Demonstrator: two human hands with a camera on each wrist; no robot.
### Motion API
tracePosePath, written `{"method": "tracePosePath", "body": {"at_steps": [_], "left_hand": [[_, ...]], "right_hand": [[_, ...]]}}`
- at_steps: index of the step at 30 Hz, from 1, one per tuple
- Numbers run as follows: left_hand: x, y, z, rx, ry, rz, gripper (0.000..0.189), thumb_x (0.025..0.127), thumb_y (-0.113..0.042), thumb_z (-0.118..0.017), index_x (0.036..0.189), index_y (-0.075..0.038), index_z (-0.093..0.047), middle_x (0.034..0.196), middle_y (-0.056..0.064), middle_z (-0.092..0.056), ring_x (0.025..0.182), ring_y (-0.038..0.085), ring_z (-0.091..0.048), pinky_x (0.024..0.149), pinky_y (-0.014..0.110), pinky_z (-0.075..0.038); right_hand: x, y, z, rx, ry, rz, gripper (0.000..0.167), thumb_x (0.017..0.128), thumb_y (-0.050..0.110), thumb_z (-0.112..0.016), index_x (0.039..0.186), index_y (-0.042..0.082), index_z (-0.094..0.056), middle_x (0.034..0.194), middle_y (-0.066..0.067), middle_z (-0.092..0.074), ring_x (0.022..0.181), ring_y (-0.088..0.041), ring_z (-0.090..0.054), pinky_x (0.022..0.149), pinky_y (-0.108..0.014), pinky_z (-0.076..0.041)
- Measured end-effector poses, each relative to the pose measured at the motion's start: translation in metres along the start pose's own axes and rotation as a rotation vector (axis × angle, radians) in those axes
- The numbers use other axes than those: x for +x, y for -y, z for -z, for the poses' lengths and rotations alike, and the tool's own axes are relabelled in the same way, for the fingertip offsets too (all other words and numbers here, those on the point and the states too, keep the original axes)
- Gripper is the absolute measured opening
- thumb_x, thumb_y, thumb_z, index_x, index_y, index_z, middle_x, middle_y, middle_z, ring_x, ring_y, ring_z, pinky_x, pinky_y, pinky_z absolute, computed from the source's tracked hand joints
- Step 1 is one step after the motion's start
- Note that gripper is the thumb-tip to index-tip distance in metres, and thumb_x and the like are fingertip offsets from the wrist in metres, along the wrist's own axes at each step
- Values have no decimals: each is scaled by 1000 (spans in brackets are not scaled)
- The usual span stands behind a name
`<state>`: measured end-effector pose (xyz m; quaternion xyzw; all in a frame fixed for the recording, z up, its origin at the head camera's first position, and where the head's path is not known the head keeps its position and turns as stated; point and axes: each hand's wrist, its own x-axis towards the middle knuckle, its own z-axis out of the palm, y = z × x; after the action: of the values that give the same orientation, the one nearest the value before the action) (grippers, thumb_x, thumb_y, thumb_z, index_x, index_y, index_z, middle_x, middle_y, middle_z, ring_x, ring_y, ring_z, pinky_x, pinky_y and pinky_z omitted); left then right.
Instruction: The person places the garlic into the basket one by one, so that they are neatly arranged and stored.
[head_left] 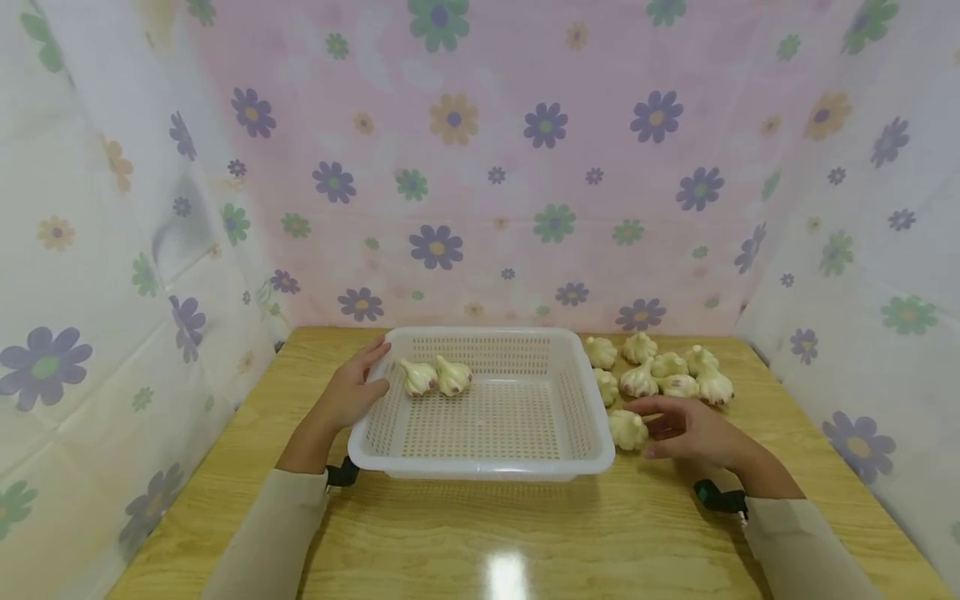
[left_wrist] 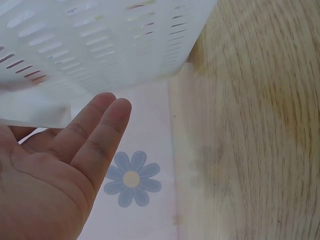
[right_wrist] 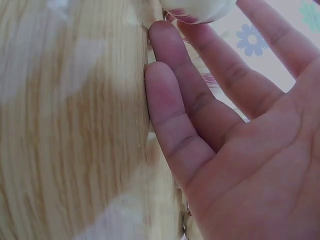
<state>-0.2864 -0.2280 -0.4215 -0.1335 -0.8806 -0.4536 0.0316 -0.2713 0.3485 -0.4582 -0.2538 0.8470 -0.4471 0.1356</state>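
A white slotted plastic basket point(head_left: 480, 471) stands on the wooden table with two garlic bulbs point(head_left: 453, 377) inside, near its left wall. At its left rim my left hand point(head_left: 352, 392) holds on, thumb over the edge and other fingers along the outside. The left wrist view shows two fingers stretched out under the basket wall point(left_wrist: 100, 55). My right hand point(head_left: 697, 433) is beside the basket's right side, fingers spread around a garlic bulb point(head_left: 627, 429). In the right wrist view, a purple-streaked bulb point(right_wrist: 200, 9) lies by the fingertips, partly cut off.
Several more garlic bulbs point(head_left: 678, 386) sit in a group on the table point(head_left: 420, 550), behind the right hand and right of the basket. Flower-patterned cloth point(head_left: 510, 192) hangs at the back and both sides.
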Motion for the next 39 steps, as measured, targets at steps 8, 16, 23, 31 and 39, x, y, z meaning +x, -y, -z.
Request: {"method": "tracePosePath", "body": {"at_steps": [8,16,23,31,39], "left_hand": [[4,1,0,-24,-1,-8,72,91,-5,-56,160,1,-34,174,7,-18,158,39,-20,118,56,-38],[1,-2,0,-9,5,11,73,91,-7,-56,160,-1,-34,174,5,-18,158,39,-20,118,55,-39],[-1,-2,0,-35,3,3,73,91,-6,-56,160,0,-34,174,6,-17,158,39,-21,115,54,-42],[0,0,0,-27,9,2,74,91,-6,-55,161,0,-32,174,5,-16,158,39,-21,117,54,-39],[0,0,0,-41,14,-1,74,91,-6,-55,161,-1,-32,174,4,-16,158,38,-21,118,54,-39]], "right_hand": [[0,3,-1,-8,-48,-40,70,89,22,-82,150,5,-52,146,-22,-54,116,-21,-69,87,-31,-60],[3,-4,-7,-56,-30,-48,40,93,28,-77,123,6,-62,116,-15,-68,109,-21,-70,85,-30,-60],[5,-2,-7,-135,-91,-4,25,95,30,-75,113,15,-66,113,-10,-67,104,-22,-73,82,-31,-60],[1,9,-3,-216,-241,-33,54,93,30,-77,138,3,-60,129,-17,-65,103,-18,-68,81,-28,-57],[-1,18,-2,-118,-287,-20,55,96,22,-74,142,2,-54,135,-21,-59,100,-9,-68,77,-28,-59]]}}
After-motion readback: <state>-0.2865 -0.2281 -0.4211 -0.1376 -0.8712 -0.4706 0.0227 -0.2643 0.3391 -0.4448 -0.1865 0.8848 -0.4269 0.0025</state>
